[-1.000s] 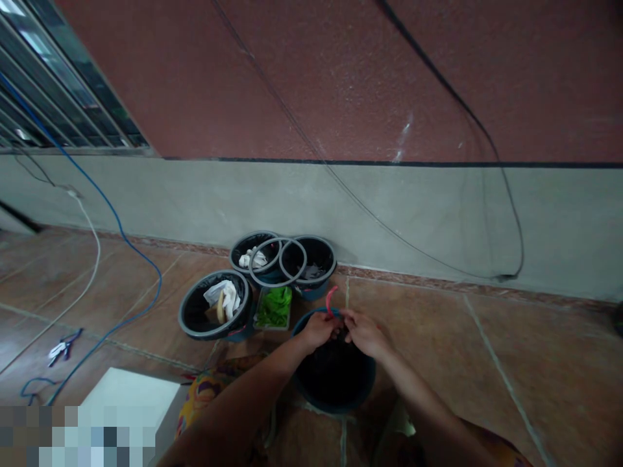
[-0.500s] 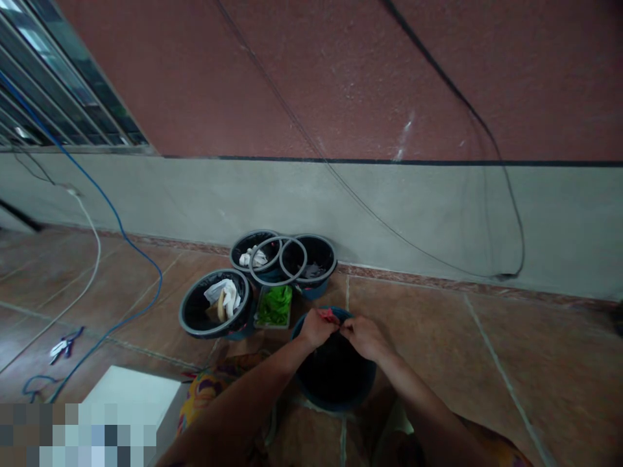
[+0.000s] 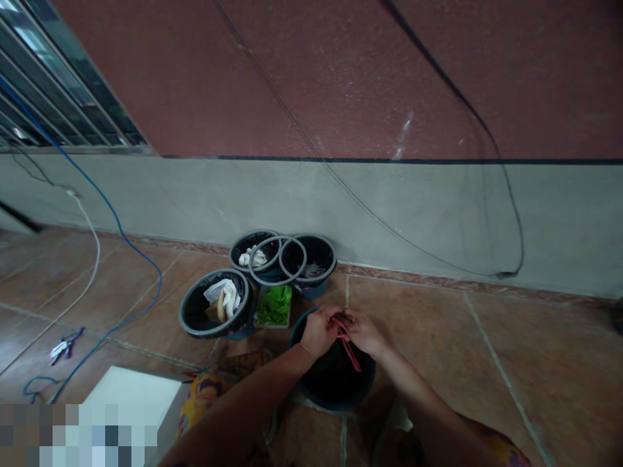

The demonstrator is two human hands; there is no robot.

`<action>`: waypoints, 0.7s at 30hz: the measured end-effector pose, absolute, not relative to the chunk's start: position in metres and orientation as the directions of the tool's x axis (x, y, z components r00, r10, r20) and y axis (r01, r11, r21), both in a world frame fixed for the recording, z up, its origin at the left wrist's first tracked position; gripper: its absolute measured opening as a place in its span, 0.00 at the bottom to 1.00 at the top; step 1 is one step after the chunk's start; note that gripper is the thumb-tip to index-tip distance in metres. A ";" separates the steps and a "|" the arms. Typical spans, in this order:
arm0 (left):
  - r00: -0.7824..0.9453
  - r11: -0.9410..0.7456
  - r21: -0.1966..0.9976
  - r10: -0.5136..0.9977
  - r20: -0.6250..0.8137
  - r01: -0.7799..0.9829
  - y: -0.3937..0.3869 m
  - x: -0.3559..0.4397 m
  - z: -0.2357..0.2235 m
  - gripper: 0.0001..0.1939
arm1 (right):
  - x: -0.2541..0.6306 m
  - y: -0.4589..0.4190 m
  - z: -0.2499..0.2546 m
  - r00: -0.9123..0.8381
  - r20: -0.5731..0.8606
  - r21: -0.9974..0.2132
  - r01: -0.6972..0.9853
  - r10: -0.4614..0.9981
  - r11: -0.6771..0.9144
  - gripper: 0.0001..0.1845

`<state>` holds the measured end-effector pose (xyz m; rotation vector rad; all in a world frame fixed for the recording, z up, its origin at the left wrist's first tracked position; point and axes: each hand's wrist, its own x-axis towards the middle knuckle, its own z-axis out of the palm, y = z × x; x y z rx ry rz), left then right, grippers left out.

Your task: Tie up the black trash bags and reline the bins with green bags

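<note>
Both my hands meet over the far rim of a dark blue bin (image 3: 311, 391) lined with a black bag. My left hand (image 3: 317, 332) and my right hand (image 3: 363, 331) are closed, pinching a red string (image 3: 346, 342) between them. One loose end of the string hangs down across the bin's dark opening. The bin stands on the brown tiled floor right in front of me.
Three bins with grey rims (image 3: 215, 312) (image 3: 253, 250) (image 3: 315, 259) stand by the wall, holding white scraps; a loose grey ring (image 3: 277, 261) lies across two. A tray of green stuff (image 3: 275, 305) sits between. Blue cable (image 3: 127, 241) and white cable (image 3: 92, 246) cross the floor left.
The red string stuck up above the bin rim a second ago; now my hands have shifted slightly toward the rim and its end hangs down over the bin's opening.
</note>
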<state>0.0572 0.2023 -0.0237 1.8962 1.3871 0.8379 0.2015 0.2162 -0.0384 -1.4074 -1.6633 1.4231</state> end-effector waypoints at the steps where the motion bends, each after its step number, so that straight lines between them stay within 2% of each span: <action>1: 0.210 -0.227 0.791 0.969 0.127 0.568 0.202 0.058 -0.026 0.13 | 0.201 0.217 -0.041 -0.328 -0.236 -0.940 0.316 0.915 -0.129 0.10; 5: 0.136 -0.164 0.763 0.986 0.100 0.625 0.203 0.058 -0.032 0.06 | 0.204 0.220 -0.046 -0.347 -0.271 -0.929 0.339 0.898 -0.149 0.12; 8: 0.147 -0.163 0.760 0.985 0.090 0.629 0.205 0.057 -0.033 0.07 | 0.207 0.220 -0.041 -0.308 -0.289 -0.902 0.406 0.907 -0.149 0.13; 11: 0.202 -0.175 0.769 0.978 0.060 0.615 0.205 0.056 -0.034 0.09 | 0.208 0.218 -0.031 -0.249 -0.302 -0.832 0.540 0.920 -0.127 0.13; 13: 0.230 -0.168 0.743 0.973 0.019 0.648 0.204 0.056 -0.035 0.10 | 0.207 0.217 -0.026 -0.213 -0.275 -0.730 0.681 0.937 -0.059 0.14; 16: 0.213 -0.128 0.636 0.975 -0.058 0.761 0.201 0.054 -0.036 0.11 | 0.206 0.215 -0.024 -0.160 -0.211 -0.493 0.869 0.964 0.037 0.14; 18: 0.194 -0.092 0.562 0.973 -0.125 0.822 0.199 0.053 -0.037 0.10 | 0.208 0.213 -0.025 -0.121 -0.220 -0.356 0.934 0.968 0.036 0.15; 21: 0.170 -0.049 0.486 0.963 -0.209 0.873 0.196 0.052 -0.041 0.10 | 0.211 0.210 -0.030 -0.076 -0.281 -0.262 0.965 0.957 0.000 0.16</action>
